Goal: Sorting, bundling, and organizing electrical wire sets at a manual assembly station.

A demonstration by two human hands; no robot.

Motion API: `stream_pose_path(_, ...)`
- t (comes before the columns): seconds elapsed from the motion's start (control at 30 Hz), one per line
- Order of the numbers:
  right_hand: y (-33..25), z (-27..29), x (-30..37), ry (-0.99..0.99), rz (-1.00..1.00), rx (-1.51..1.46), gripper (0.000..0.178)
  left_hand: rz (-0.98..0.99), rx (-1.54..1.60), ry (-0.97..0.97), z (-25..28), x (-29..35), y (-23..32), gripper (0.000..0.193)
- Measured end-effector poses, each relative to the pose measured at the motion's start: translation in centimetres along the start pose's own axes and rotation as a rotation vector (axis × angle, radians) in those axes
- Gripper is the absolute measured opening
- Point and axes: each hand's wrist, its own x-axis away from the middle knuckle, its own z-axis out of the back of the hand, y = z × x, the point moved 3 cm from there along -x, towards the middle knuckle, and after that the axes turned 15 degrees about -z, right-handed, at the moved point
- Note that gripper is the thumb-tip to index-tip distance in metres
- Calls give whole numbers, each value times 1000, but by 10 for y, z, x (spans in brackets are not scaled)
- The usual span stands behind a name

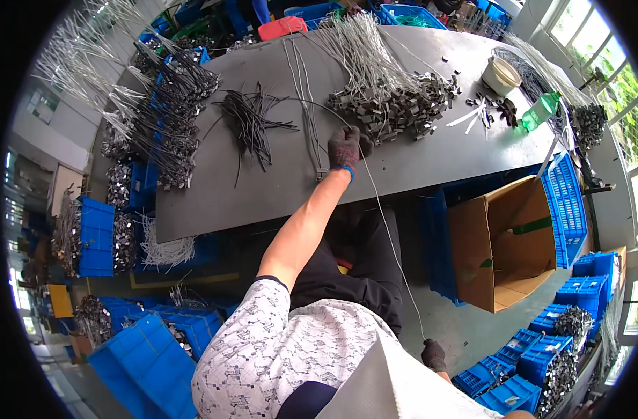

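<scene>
A thin pale wire (391, 234) runs down from the table toward the floor on my right. Up on the grey table (263, 195), my left hand (345, 146), in a dark knitted glove, is closed round its upper part. My right hand (434, 355), also gloved, is low beside my body with fingers closed at the wire's lower end. Just beyond my left hand lies a heap of wires (368, 45) with dark rectangular end pieces (402, 108). A bundle of short black cables (252, 122) lies to its left, and a few straight wires (306, 98) lie between.
At the table's right are a cream bowl (501, 77), white strips (472, 117) and a green plastic bottle (541, 110). An open cardboard box (476, 244) stands below its right edge. Hanging wire bundles (141, 91) and blue crates (97, 237) line the left; more crates (581, 290) stand right.
</scene>
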Motion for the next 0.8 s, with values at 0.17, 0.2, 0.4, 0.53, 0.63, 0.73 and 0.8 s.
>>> stream_pose_path(0.17,11,-20,13,11,-17,-28,29,494,252,-480,-3,83,-6,19)
stream_pose_path(0.2,0,-12,2,16,20,-13,29,387,130,-541,18,97,-31,19)
stream_pose_path(0.4,-197,124,-19,381,474,-525,30,211,-65,-603,-7,224,-11,23)
stream_pose_path(0.53,-349,236,19,123,388,-871,31,165,5,-569,3,220,7,22)
stream_pose_path(0.63,-403,235,-27,673,752,-905,34,101,112,-549,14,195,15,20)
stream_pose_path(0.73,-453,237,-41,267,563,-1363,36,237,95,-597,30,178,10,21)
stream_pose_path(0.8,-476,233,-64,260,564,-1294,39,255,44,-581,35,161,8,21)
